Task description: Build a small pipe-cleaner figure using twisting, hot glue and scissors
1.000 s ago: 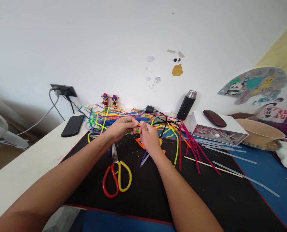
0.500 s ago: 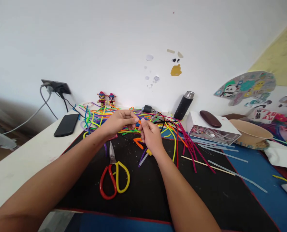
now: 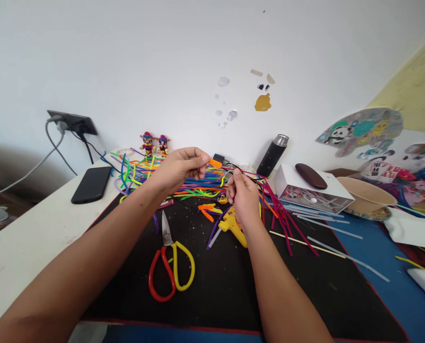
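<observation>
Short orange pipe cleaner [image 3: 214, 163], held aloft

scissors [image 3: 171, 267] on mat [image 3: 216, 295] | phone [image 3: 91, 184] far left | flask [image 3: 270, 156] behind, box [image 3: 310, 190] to its right

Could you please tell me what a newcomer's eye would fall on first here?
The bright tangle of coloured pipe cleaners sprawls across the back of the black mat. The left hand pinches a short orange piece above it, and red-and-yellow scissors lie nearer on the mat.
</observation>
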Demonstrator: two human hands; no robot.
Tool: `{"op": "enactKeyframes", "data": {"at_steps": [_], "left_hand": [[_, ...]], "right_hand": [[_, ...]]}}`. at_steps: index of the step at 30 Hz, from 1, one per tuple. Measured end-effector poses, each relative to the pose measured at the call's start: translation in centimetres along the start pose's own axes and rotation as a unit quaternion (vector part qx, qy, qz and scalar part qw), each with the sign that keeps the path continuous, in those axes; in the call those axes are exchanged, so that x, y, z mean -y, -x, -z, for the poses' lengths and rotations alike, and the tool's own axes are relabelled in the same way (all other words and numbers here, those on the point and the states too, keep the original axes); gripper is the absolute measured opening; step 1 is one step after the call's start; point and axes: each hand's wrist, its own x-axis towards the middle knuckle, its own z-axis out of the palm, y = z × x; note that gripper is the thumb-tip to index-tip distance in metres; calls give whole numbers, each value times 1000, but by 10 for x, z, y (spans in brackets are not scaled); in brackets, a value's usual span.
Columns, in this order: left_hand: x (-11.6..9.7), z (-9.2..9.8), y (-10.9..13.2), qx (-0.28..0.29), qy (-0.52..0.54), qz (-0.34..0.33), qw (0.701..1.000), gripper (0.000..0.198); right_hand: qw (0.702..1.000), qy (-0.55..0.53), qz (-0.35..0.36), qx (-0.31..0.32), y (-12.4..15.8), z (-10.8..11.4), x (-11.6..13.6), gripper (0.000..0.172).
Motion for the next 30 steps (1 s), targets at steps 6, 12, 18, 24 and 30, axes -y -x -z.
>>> {"op": "enactKeyframes", "data": {"at_steps": [6, 12, 18, 24, 30], "left_hand": [[10, -2, 1, 12, 22, 39, 999, 43], [18, -10, 0, 31, 25, 56, 998, 43], [21, -11, -1, 25, 22, 56, 998, 41], [20, -14, 2, 26, 16, 48, 998, 42], [22, -16, 2, 32, -2, 50, 998, 41]], "right_hand": [[1000, 22, 2, -3, -1, 3, 4, 50], [1000, 22, 4, -21, -3, 7, 7, 49], [999, 42, -1, -2, -3, 5, 0, 49], [999, 37, 1, 7, -3, 6, 1, 49], [999, 49, 3, 3, -2, 6, 4, 50]]}}
